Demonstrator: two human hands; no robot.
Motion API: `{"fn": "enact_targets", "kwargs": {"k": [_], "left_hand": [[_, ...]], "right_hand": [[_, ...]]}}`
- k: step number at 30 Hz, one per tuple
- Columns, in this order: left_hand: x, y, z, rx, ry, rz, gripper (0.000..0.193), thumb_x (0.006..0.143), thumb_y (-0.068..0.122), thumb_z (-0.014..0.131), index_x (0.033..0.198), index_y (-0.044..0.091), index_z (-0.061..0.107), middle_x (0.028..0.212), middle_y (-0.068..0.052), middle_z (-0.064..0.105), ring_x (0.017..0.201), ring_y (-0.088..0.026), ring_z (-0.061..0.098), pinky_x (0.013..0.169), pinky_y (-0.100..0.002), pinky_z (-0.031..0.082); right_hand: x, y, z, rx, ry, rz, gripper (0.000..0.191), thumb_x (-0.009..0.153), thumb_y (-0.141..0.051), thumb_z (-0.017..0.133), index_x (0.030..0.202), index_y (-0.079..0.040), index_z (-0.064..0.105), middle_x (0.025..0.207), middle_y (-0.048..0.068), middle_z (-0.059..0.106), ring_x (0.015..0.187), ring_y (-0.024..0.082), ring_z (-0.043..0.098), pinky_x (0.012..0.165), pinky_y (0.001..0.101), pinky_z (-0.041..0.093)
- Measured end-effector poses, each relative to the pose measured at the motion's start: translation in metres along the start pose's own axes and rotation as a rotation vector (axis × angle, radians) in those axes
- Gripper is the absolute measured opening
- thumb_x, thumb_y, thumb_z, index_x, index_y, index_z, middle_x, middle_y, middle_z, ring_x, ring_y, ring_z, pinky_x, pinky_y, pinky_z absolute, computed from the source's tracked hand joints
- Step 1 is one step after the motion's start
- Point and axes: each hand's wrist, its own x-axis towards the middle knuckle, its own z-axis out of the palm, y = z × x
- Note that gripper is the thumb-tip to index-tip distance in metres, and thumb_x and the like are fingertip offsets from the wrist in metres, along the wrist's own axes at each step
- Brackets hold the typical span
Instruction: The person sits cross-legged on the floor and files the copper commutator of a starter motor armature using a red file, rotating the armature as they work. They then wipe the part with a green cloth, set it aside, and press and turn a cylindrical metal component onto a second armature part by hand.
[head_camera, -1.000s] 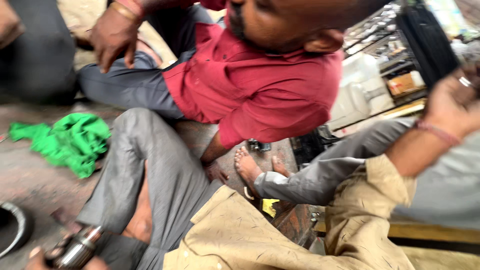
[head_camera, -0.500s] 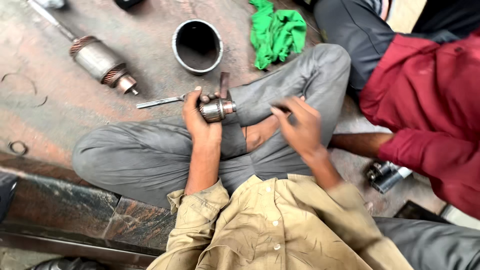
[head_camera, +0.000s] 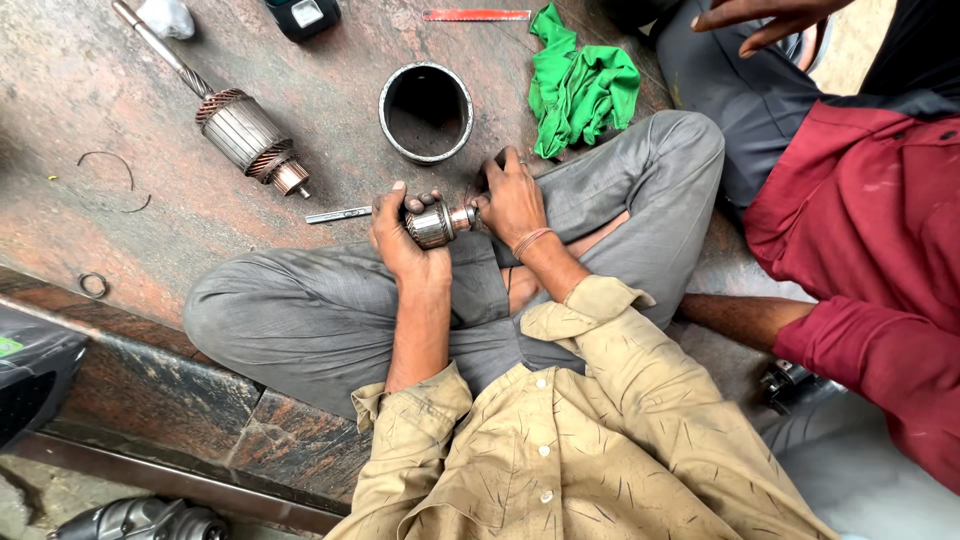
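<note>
Your left hand (head_camera: 400, 240) is closed around a small metal cylindrical part (head_camera: 432, 224) at frame centre, above your crossed legs. Your right hand (head_camera: 512, 195) pinches the part's narrow end with curled fingers. A thin metal rod (head_camera: 338, 214) lies just left. Upper left: an armature (head_camera: 245, 135). Above: a steel ring housing (head_camera: 426, 112) and a green cloth (head_camera: 578, 85).

Ring (head_camera: 426, 112) lies between armature (head_camera: 245, 135) and cloth (head_camera: 580, 85).

Small metal cylindrical part (head_camera: 432, 224), ribbed steel body w/ short shaft end pointing right, lies horizontal over the lap, gripped by left hand (head_camera: 400, 240); right hand (head_camera: 512, 198) pinches shaft tip.
</note>
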Motion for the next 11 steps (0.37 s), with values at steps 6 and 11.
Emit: {"fn": "enact_targets", "kwargs": {"k": [6,11], "left_hand": [[-0.005,-0.003,0.002,-0.014,-0.086,-0.009,0.020,0.091,0.001,0.071,0.080,0.008,0.055,0.066,-0.006,0.055,0.066,-0.021,0.061,0.078,-0.047,0.061],[0.002,-0.003,0.002,0.152,0.077,-0.187,0.020,0.082,0.015,0.076,0.086,0.007,0.058,0.080,-0.015,0.064,0.079,-0.038,0.071,0.079,-0.068,0.059]], "right_hand": [[-0.006,-0.026,-0.028,0.057,0.038,-0.062,0.041,0.078,-0.012,0.077,0.114,0.001,0.062,0.114,0.025,0.056,0.100,0.044,0.061,0.083,0.0516,0.053],[-0.004,-0.018,-0.042,-0.216,0.075,-0.299,0.058,0.081,-0.010,0.073,0.136,0.001,0.059,0.143,0.026,0.054,0.136,0.043,0.051,0.119,0.0516,0.038]]}}
